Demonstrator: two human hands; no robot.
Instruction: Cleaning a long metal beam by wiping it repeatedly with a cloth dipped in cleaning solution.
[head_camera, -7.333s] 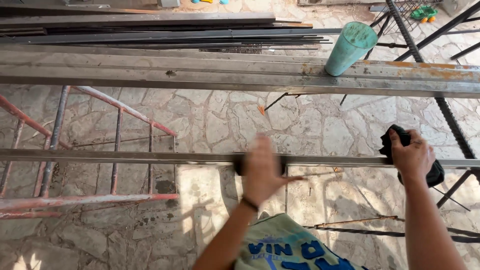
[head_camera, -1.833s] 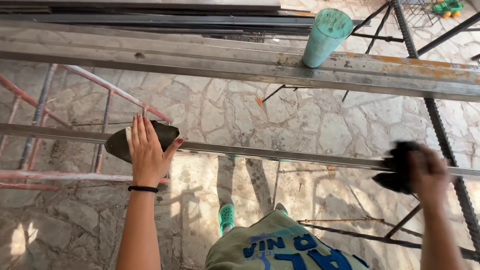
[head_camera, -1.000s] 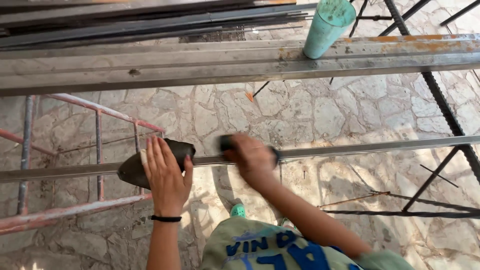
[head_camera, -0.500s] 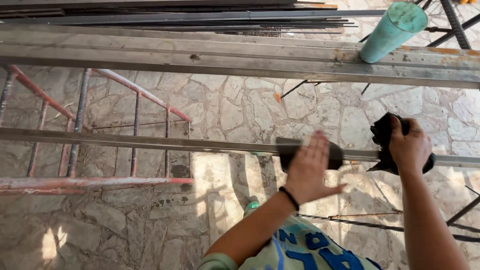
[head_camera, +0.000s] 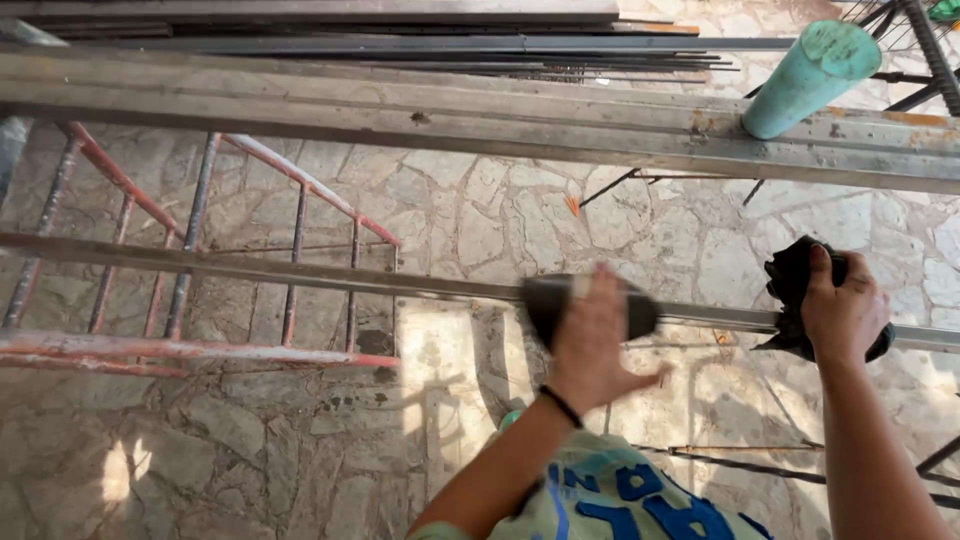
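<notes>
A long thin metal bar (head_camera: 250, 270) runs left to right across the view at waist height. My left hand (head_camera: 595, 345) presses a dark sheet of abrasive paper (head_camera: 545, 298) flat against the bar near the middle; the hand is blurred by motion. Further right, my right hand (head_camera: 845, 310) grips a black cloth (head_camera: 790, 285) wrapped around the same bar. A black band circles my left wrist.
A wider steel beam (head_camera: 400, 115) lies across the back, with a turquoise tube (head_camera: 810, 75) standing tilted on it at right. Thin rods (head_camera: 450, 45) are stacked behind. A red-painted metal frame (head_camera: 190, 350) lies on the stone-paved floor (head_camera: 480, 220) at left.
My left hand with the abrasive sheet has slid along the bar from the left to the middle. My right hand moved back to the right with the cloth.
</notes>
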